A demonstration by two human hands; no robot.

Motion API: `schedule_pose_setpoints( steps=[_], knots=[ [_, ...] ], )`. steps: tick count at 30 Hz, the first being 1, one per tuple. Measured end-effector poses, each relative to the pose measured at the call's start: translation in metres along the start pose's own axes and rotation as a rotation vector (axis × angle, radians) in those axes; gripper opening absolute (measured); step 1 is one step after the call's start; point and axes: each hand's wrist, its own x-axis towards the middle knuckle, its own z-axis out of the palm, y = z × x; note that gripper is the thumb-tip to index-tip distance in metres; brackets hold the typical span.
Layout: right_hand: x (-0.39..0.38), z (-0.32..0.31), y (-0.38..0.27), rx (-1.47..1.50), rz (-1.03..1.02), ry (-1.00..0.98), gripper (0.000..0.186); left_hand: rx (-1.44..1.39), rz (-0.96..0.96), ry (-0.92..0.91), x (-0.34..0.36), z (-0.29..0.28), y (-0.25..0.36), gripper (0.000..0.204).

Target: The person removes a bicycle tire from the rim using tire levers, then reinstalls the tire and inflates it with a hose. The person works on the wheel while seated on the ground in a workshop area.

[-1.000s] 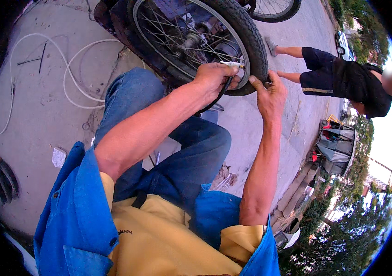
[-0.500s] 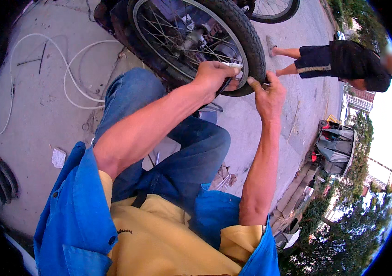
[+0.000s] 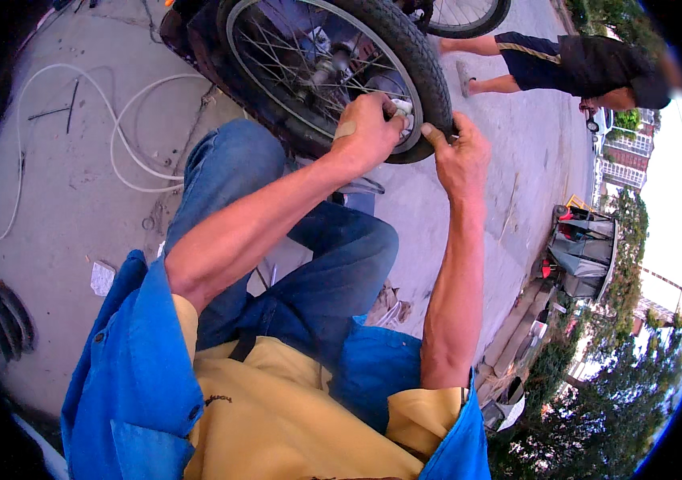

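Observation:
A spoked wheel with a black knobbly tyre and a metal rim stands before me. My left hand, a tan patch on its back, is closed at the lower part of the rim, by the spokes. Its fingertips pinch a small white piece, whose kind I cannot make out. My right hand is at the tyre's outer edge, thumb and fingers closed on the rubber there. Part of the left fingers is hidden behind the hand.
A pale hose loops over the ground at left, near a T-shaped metal tool. Dark ribbed coils lie further down. A person in dark shorts walks at right. Another wheel shows at the top. A covered cart stands far right.
My left hand has turned, showing more of its back, and stays by the rim. My right hand has shifted slightly left and up along the tyre. The person at right has moved toward the top.

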Motion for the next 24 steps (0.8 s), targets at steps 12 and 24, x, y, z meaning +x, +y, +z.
schedule_pose_setpoints(
  steps=[12,24],
  knots=[
    [-0.002,-0.002,-0.005,-0.092,0.082,-0.041,0.031,-0.041,0.015,0.042,-0.005,0.012,-0.012,0.030],
    [-0.005,-0.001,-0.001,-0.009,0.109,-0.047,0.036,0.322,0.186,0.062,-0.018,0.006,-0.001,0.040]
  ],
)
